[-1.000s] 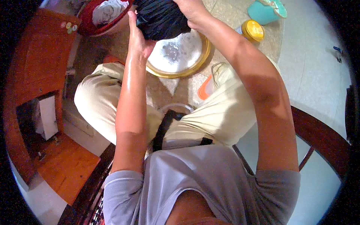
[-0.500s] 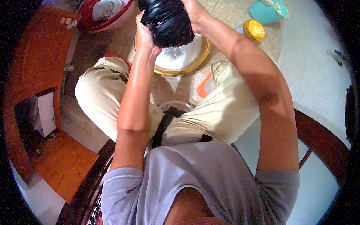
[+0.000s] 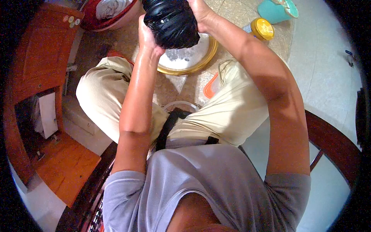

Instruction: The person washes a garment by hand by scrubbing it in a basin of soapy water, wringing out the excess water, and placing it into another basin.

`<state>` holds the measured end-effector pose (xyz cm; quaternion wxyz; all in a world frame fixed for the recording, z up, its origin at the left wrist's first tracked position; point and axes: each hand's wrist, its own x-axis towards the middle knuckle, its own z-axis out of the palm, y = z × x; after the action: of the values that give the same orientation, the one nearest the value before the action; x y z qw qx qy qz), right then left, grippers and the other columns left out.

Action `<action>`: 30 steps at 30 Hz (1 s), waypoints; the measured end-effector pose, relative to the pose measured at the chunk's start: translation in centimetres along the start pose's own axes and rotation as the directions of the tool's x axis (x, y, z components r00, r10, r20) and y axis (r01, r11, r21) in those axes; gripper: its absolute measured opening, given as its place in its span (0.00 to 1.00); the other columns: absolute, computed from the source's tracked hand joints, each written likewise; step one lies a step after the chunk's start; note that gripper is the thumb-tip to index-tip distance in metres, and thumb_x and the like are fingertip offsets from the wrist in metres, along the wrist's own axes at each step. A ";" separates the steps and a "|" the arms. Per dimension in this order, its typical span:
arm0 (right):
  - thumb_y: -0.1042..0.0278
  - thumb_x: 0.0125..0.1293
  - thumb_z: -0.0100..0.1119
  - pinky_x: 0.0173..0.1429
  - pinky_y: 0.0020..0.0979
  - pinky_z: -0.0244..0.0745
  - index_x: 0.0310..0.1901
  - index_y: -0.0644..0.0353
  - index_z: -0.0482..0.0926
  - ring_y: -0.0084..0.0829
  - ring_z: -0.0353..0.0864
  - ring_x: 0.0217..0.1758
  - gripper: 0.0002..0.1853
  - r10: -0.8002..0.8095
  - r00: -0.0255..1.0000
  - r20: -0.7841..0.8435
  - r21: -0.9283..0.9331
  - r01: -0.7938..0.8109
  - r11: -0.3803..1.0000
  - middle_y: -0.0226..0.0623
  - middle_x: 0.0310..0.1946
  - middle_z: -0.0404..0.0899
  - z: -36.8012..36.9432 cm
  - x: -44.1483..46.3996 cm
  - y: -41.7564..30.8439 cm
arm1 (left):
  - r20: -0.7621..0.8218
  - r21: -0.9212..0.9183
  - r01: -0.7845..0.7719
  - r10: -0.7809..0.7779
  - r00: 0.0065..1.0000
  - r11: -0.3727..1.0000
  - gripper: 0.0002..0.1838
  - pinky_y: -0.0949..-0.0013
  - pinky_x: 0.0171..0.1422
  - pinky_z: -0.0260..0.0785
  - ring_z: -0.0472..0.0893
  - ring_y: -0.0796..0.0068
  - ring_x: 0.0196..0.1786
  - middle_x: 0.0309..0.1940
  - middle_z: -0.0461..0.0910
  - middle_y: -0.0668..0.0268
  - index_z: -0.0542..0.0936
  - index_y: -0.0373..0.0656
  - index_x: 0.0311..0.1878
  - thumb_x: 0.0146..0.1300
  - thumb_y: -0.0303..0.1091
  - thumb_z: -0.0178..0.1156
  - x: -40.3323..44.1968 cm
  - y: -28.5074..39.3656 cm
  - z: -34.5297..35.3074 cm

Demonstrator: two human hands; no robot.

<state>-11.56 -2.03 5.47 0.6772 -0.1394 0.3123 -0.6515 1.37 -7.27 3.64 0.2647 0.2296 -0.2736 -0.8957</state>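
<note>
A wet, shiny black cloth (image 3: 174, 25), bunched into a thick twisted bundle, hangs between my two hands at the top of the view. My left hand (image 3: 148, 36) grips its left side, the fingers mostly hidden behind it. On the upper right side my right hand (image 3: 199, 14) is closed on the same cloth, its fingers partly out of sight. Below the bundle sits a round basin with a gold-yellow rim (image 3: 181, 72), holding white suds (image 3: 181, 58). The cloth covers much of the basin.
A red and pink tub (image 3: 125, 21) with pale fabric (image 3: 112, 8) stands upper left. A yellow-lidded container (image 3: 263, 29) and a turquoise bucket (image 3: 276, 11) are at upper right. An orange-edged object (image 3: 209, 87) lies by my right leg; a wooden cabinet (image 3: 40, 58) stands left.
The black cloth looks more tightly twisted, with more slanting folds. Both hands stay in nearly the same place, and the basin appears slightly higher in view.
</note>
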 end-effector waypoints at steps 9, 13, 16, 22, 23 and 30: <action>0.56 0.64 0.47 0.49 0.35 0.77 0.43 0.63 0.77 0.34 0.81 0.38 0.18 -0.152 0.987 -0.057 -0.054 0.149 0.987 0.41 0.37 0.81 0.6 -0.5 -0.8 | 0.022 0.035 0.036 -0.037 0.999 0.999 0.25 0.60 0.59 0.70 0.78 0.62 0.50 0.48 0.77 0.57 0.74 0.40 0.52 0.62 0.51 0.45 0.1 0.5 0.5; 0.55 0.64 0.48 0.50 0.34 0.76 0.45 0.66 0.76 0.34 0.81 0.40 0.20 -0.339 0.933 -0.120 -0.162 0.318 0.934 0.42 0.39 0.80 1.6 -0.6 -1.6 | 0.078 0.148 -0.072 0.061 0.995 0.986 0.36 0.59 0.62 0.67 0.74 0.61 0.57 0.57 0.72 0.56 0.68 0.42 0.61 0.63 0.63 0.42 1.3 1.7 0.4; 0.55 0.64 0.48 0.51 0.35 0.76 0.45 0.67 0.76 0.35 0.81 0.41 0.21 -0.317 0.945 -0.081 -0.056 0.313 0.948 0.43 0.40 0.80 2.3 -1.2 -2.4 | 0.148 0.132 -0.172 0.152 0.977 0.976 0.38 0.57 0.66 0.64 0.71 0.58 0.60 0.60 0.69 0.55 0.67 0.42 0.62 0.64 0.65 0.38 1.4 3.2 0.2; 0.51 0.63 0.45 0.57 0.38 0.72 0.47 0.66 0.75 0.38 0.79 0.46 0.24 -0.300 0.953 0.049 0.030 0.299 0.954 0.43 0.44 0.79 4.1 -1.8 -3.4 | 0.218 -0.058 -0.116 0.125 0.968 0.992 0.35 0.57 0.66 0.62 0.71 0.58 0.60 0.59 0.69 0.55 0.67 0.42 0.62 0.64 0.61 0.40 2.6 2.0 0.4; 0.51 0.63 0.44 0.58 0.39 0.70 0.48 0.65 0.75 0.39 0.78 0.49 0.24 -0.280 0.959 -0.039 -0.002 0.280 0.960 0.44 0.45 0.79 4.9 -2.4 -3.5 | 0.207 -0.071 -0.098 0.111 0.972 0.993 0.33 0.58 0.65 0.63 0.71 0.59 0.59 0.59 0.69 0.56 0.67 0.42 0.61 0.64 0.59 0.40 2.6 1.8 0.9; 0.52 0.62 0.44 0.58 0.39 0.71 0.47 0.65 0.76 0.40 0.78 0.49 0.24 -0.311 0.950 -0.035 0.091 0.313 0.945 0.44 0.46 0.79 6.4 -3.4 -3.4 | 0.020 0.056 -0.079 0.078 0.997 0.995 0.23 0.63 0.62 0.66 0.73 0.64 0.57 0.55 0.73 0.60 0.71 0.41 0.57 0.67 0.46 0.42 1.7 -1.1 1.3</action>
<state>-10.24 -0.50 13.19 0.5684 -0.1478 0.2618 -0.7659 -1.03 -7.07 3.47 0.2907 0.2180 -0.3100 -0.8786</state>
